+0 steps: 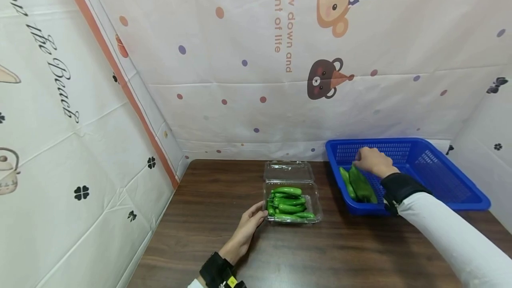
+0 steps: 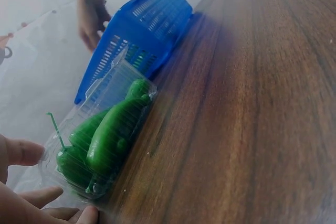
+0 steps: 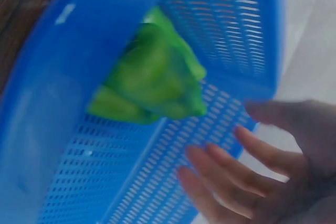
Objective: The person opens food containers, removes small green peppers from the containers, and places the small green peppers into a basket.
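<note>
White sleeve (image 1: 452,234), right grip (image 1: 374,162) loose, left grip (image 1: 247,231) relaxed against clear box (image 1: 289,172), glossy slim green peppers (image 1: 291,208) inside

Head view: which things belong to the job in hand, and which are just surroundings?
Likely part of the job:
- clear container, lid open
- green peppers inside it
- blue basket
- peppers in the basket
- left hand, touching the container
- right hand, at the basket

Surroundings:
- wooden table
- printed sheeting

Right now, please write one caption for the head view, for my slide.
Left hand at a clear box of green peppers, right hand over a blue basket.
</note>
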A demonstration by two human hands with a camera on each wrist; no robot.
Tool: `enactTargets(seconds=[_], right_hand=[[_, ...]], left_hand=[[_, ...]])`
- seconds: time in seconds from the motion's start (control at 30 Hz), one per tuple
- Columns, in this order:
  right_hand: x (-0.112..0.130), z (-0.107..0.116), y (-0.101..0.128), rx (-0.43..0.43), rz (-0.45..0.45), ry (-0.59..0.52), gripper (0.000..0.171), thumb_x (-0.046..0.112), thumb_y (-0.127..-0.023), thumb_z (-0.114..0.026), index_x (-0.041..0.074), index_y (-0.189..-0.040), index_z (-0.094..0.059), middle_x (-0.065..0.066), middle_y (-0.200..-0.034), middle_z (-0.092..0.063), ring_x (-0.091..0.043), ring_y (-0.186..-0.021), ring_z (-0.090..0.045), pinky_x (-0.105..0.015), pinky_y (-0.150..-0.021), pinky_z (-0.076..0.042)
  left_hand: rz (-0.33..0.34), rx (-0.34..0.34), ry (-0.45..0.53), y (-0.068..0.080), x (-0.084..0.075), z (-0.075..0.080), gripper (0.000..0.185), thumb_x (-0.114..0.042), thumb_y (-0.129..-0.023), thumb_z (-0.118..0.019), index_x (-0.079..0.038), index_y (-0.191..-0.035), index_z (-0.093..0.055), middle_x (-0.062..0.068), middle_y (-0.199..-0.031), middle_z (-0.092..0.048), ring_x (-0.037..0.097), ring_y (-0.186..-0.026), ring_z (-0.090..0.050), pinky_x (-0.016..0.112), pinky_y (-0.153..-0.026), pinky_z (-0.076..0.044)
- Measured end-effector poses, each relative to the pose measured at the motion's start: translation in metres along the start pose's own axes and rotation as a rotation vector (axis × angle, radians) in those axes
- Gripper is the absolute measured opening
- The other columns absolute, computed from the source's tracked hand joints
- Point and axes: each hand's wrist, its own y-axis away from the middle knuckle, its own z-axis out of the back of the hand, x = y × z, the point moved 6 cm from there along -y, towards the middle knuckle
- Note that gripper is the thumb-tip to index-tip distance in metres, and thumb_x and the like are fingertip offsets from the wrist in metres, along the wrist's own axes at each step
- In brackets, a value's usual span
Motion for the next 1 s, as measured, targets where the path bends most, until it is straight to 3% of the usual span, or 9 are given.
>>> enactTargets(seconds=[0.13, 0.23, 0.4, 0.53, 0.67, 0.77, 0.87, 1.0], right_hand=[[0.018, 0.019, -0.001, -0.237, 0.078, -0.050, 0.032, 0.016, -0.099, -0.058, -0.007, -0.120, -0.063, -0.030, -0.098, -0.068, -0.035, -0.068, -0.062, -0.043, -0.049, -0.047], [0.040, 0.030, 0.001, -0.363, 0.135, -0.077, 0.032, 0.016, -0.099, -0.057, -0.003, -0.123, -0.064, -0.030, -0.104, -0.068, -0.028, -0.058, -0.057, -0.033, -0.042, -0.037], [0.081, 0.035, 0.008, -0.460, 0.233, -0.073, 0.033, 0.017, -0.098, -0.062, 0.002, -0.127, -0.066, -0.030, -0.124, -0.065, -0.037, -0.076, -0.067, -0.036, -0.043, -0.046], [0.115, 0.023, 0.016, -0.407, 0.370, -0.107, 0.038, 0.013, -0.096, -0.067, 0.002, -0.133, -0.064, -0.029, -0.130, -0.062, -0.039, -0.091, -0.068, -0.042, -0.058, -0.057], [0.148, 0.004, 0.024, -0.325, 0.546, -0.190, 0.038, 0.008, -0.096, -0.068, -0.001, -0.133, -0.064, -0.026, -0.129, -0.066, -0.040, -0.109, -0.066, -0.053, -0.088, -0.060], [0.169, -0.010, 0.028, -0.264, 0.653, -0.221, 0.036, 0.007, -0.096, -0.068, -0.002, -0.131, -0.065, -0.022, -0.126, -0.069, -0.038, -0.109, -0.068, -0.052, -0.091, -0.061], [0.182, -0.026, 0.032, -0.162, 0.722, -0.188, 0.035, 0.009, -0.096, -0.068, 0.000, -0.130, -0.066, -0.021, -0.128, -0.068, -0.038, -0.115, -0.066, -0.054, -0.095, -0.059], [0.188, -0.053, 0.035, 0.058, 0.743, -0.103, 0.039, 0.014, -0.098, -0.068, 0.002, -0.135, -0.063, -0.021, -0.136, -0.062, -0.040, -0.126, -0.060, -0.057, -0.103, -0.055]], left_hand=[[-0.001, 0.001, -0.001, 0.000, 0.000, 0.000, 0.062, -0.027, -0.104, -0.057, -0.004, -0.157, -0.037, 0.027, -0.165, -0.026, 0.044, -0.150, -0.034, 0.055, -0.124, -0.035], [0.001, -0.003, -0.004, 0.000, 0.000, 0.001, 0.061, -0.027, -0.104, -0.056, -0.004, -0.157, -0.037, 0.028, -0.165, -0.027, 0.044, -0.150, -0.034, 0.056, -0.124, -0.035], [-0.001, -0.001, -0.003, 0.000, 0.001, 0.001, 0.061, -0.027, -0.104, -0.056, -0.004, -0.157, -0.038, 0.027, -0.165, -0.027, 0.044, -0.150, -0.033, 0.056, -0.124, -0.035], [-0.004, 0.000, 0.001, 0.000, 0.001, 0.000, 0.061, -0.028, -0.104, -0.057, -0.004, -0.157, -0.038, 0.027, -0.164, -0.027, 0.044, -0.150, -0.033, 0.056, -0.124, -0.035], [-0.002, -0.008, 0.000, 0.000, 0.004, 0.002, 0.062, -0.028, -0.103, -0.057, -0.004, -0.157, -0.038, 0.028, -0.165, -0.026, 0.044, -0.149, -0.034, 0.056, -0.124, -0.035], [0.002, -0.014, -0.003, 0.000, 0.005, 0.003, 0.062, -0.028, -0.103, -0.057, -0.004, -0.157, -0.038, 0.028, -0.165, -0.025, 0.044, -0.149, -0.034, 0.057, -0.124, -0.035], [0.004, -0.015, 0.002, 0.000, 0.005, 0.003, 0.062, -0.028, -0.103, -0.058, -0.005, -0.157, -0.039, 0.027, -0.165, -0.026, 0.043, -0.150, -0.034, 0.056, -0.124, -0.034], [-0.001, -0.010, 0.001, -0.001, 0.002, 0.001, 0.061, -0.028, -0.103, -0.058, -0.006, -0.156, -0.039, 0.026, -0.165, -0.027, 0.043, -0.150, -0.034, 0.056, -0.124, -0.034]])
